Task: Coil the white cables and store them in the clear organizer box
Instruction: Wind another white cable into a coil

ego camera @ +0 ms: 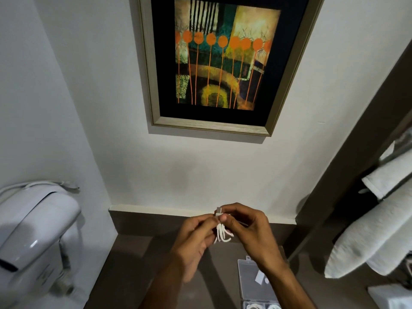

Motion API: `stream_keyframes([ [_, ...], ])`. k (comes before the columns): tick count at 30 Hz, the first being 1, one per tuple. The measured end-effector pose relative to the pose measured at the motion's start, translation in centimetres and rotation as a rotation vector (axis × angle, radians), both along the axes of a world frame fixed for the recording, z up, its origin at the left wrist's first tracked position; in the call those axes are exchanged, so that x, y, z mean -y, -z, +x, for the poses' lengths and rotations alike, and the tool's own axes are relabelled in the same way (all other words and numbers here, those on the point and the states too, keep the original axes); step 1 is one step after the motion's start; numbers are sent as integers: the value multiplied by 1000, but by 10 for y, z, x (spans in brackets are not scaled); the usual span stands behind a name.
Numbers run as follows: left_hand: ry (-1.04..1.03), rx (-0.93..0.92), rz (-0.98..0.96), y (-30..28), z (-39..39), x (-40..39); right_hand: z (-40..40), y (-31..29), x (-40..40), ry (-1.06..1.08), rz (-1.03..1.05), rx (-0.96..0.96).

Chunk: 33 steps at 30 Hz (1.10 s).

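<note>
A white cable [221, 233] is bunched into short loops and held up above the brown counter [142, 264], with its plug end sticking up between the fingertips. My left hand [194, 239] pinches the bundle from the left, and my right hand [247, 228] pinches its top from the right. The clear organizer box [252, 284] lies on the counter at the lower right, partly behind my right forearm. White coiled cables [260, 306] show in its near compartments at the frame's bottom edge.
A white wall-mounted hair dryer [33, 237] sits at the left. Folded white towels [374, 233] lie on a dark shelf at the right. A framed painting [223, 61] hangs on the wall above the counter.
</note>
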<state>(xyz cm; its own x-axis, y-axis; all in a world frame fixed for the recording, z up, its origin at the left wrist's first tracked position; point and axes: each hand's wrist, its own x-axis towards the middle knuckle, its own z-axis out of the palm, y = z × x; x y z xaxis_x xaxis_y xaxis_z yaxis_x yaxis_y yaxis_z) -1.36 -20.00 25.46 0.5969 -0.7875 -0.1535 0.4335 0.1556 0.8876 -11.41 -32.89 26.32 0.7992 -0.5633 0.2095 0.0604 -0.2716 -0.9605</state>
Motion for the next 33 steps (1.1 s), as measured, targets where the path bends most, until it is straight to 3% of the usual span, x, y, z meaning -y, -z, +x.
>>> stream_keyframes([
  [2,46,-58,-44,3,5,-3,-1,3,-1,1,33,8],
  [8,88,89,31,11,8,-4,-10,13,5,-182,206,-24],
  [14,-87,124,154,31,-12,11,-9,29,-4,53,-247,-131],
  [19,-251,230,285,46,-28,21,-11,43,-12,115,-337,-125],
  [22,-298,136,295,50,-31,23,-13,43,-15,116,-423,-158],
  [29,-29,76,323,59,-10,11,-18,31,0,-56,-468,-329],
  [33,-146,157,383,61,-10,13,-11,33,-7,49,-508,-331],
])
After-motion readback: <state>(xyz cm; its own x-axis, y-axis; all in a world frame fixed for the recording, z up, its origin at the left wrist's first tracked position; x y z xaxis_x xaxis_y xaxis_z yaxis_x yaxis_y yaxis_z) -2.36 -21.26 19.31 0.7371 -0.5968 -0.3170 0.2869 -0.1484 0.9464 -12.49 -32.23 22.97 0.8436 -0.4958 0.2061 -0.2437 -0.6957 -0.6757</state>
